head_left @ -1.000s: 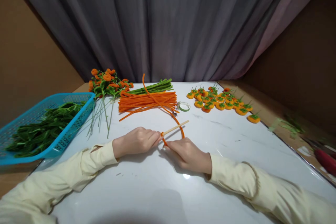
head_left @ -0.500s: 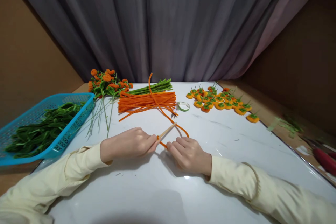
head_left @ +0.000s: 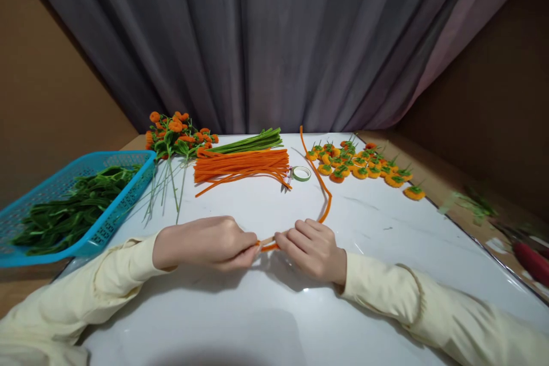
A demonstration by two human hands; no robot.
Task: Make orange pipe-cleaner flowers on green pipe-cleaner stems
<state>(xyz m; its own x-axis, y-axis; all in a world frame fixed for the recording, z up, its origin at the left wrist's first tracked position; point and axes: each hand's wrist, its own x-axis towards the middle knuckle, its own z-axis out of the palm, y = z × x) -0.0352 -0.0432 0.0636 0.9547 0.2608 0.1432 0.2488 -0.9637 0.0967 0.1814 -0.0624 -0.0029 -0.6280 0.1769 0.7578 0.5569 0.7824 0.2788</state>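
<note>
My left hand (head_left: 223, 243) is closed, pinching a thin wooden stick (head_left: 268, 239) together with one end of an orange pipe cleaner (head_left: 330, 201). Facing it across a small gap, my right hand (head_left: 311, 249) grips the same pipe cleaner with its fingers curled. The stick's far end points at the right fingers, which hide its tip. From behind the right hand, the pipe cleaner's long free part bends up and away over the table. A bundle of orange pipe cleaners (head_left: 240, 166) lies beyond my hands.
Green stems (head_left: 253, 142) and a tape roll (head_left: 302, 174) lie near the bundle. At left stands a blue basket (head_left: 148, 156) of green leaves, with orange flowers (head_left: 175, 126) behind it. Yellow-orange flower heads (head_left: 364, 167) sit at right. A red-handled tool (head_left: 532, 263) lies past the table edge.
The stick has swung down from pointing up and away to lying nearly level between my hands. The pipe cleaner's free end has swept right, off the bundle.
</note>
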